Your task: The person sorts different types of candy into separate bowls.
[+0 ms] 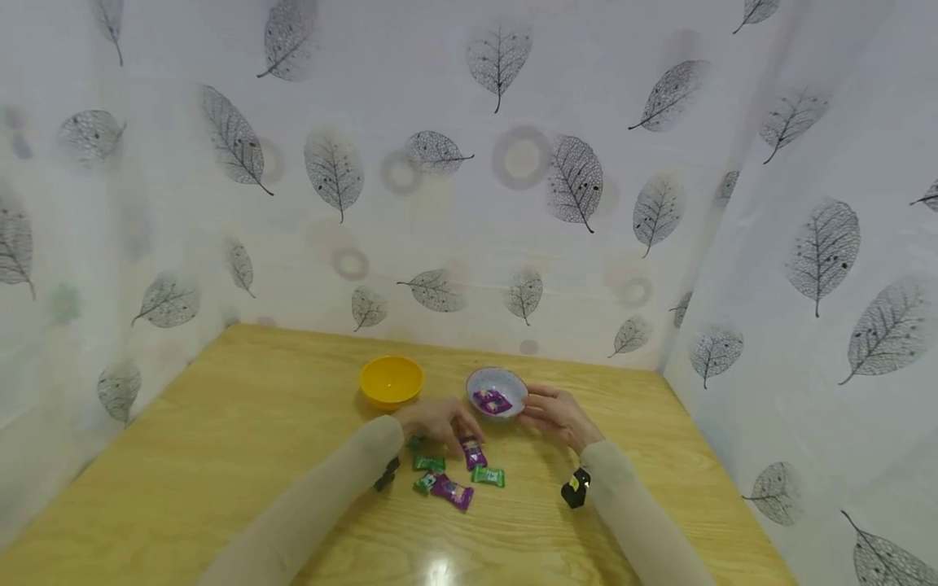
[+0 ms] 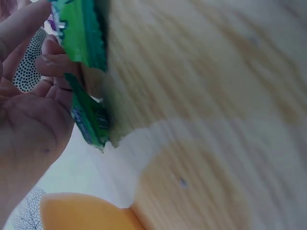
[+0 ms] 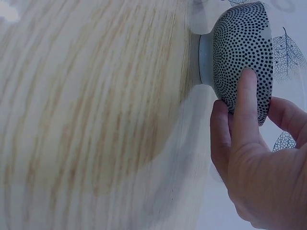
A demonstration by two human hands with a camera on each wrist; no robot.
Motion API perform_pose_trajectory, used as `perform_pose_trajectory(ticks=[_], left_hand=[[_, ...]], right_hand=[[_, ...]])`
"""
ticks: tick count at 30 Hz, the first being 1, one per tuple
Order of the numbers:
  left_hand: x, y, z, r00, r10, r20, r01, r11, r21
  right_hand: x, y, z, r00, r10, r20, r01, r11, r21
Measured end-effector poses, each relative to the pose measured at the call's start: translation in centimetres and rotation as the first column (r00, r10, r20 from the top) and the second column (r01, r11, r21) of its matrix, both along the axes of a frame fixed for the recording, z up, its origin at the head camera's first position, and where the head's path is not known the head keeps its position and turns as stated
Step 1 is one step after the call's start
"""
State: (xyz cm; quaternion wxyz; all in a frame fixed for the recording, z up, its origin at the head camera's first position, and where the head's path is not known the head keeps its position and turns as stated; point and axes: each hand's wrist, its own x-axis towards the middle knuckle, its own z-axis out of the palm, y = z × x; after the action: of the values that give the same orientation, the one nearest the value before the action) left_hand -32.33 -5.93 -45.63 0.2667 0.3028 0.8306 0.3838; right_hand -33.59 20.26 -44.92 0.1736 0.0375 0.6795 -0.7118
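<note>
My left hand (image 1: 440, 423) reaches down over the candies, its fingertips at the upper end of a purple-wrapped candy (image 1: 473, 453). In the left wrist view the curled fingers partly hide a bit of purple wrapper (image 2: 51, 21). Green-wrapped candies (image 1: 429, 463) and another purple candy (image 1: 453, 491) lie around that hand. My right hand (image 1: 558, 415) holds the side of a small bowl (image 1: 519, 388) that has several purple candies inside. Seen from the right wrist, the bowl's outside (image 3: 240, 52) is white with black dots; fingers press its wall and the thumb is at its rim.
A yellow bowl (image 1: 392, 381) stands left of the dotted bowl, just beyond the left hand. One green candy (image 1: 488, 476) lies at the right of the group. The wooden table (image 1: 242, 423) meets leaf-printed white sheeting (image 1: 454, 228) at the back and sides.
</note>
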Motion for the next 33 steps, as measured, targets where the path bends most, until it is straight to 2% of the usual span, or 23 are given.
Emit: perform_pose_trajectory(ticks=[6, 13, 19, 29, 33], left_hand=[[0.33, 0.04, -0.12, 0.999, 0.040, -0.019, -0.040, 0.999, -0.026], [0.43, 0.15, -0.35, 0.997, 0.010, -0.077, -0.016, 0.997, -0.074], [0.46, 0.27, -0.37, 0.996, 0.016, -0.088, -0.025, 0.994, -0.104], [0.47, 0.04, -0.36, 0.995, 0.027, -0.093, -0.033, 0.997, -0.063], [0.65, -0.20, -0.12, 0.996, 0.060, -0.073, -0.063, 0.997, -0.038]], right_hand=[[-0.01, 0.00, -0.07, 1.000, -0.008, 0.000, 0.008, 1.000, 0.007], [-0.03, -0.08, -0.17, 1.000, -0.003, 0.002, 0.003, 1.000, 0.012], [-0.16, 0.00, -0.20, 1.000, -0.002, -0.002, 0.002, 1.000, 0.007], [0.01, -0.06, -0.04, 1.000, -0.006, -0.005, 0.006, 1.000, 0.017], [0.08, -0.16, 0.07, 1.000, -0.001, -0.003, 0.001, 1.000, 0.027]])
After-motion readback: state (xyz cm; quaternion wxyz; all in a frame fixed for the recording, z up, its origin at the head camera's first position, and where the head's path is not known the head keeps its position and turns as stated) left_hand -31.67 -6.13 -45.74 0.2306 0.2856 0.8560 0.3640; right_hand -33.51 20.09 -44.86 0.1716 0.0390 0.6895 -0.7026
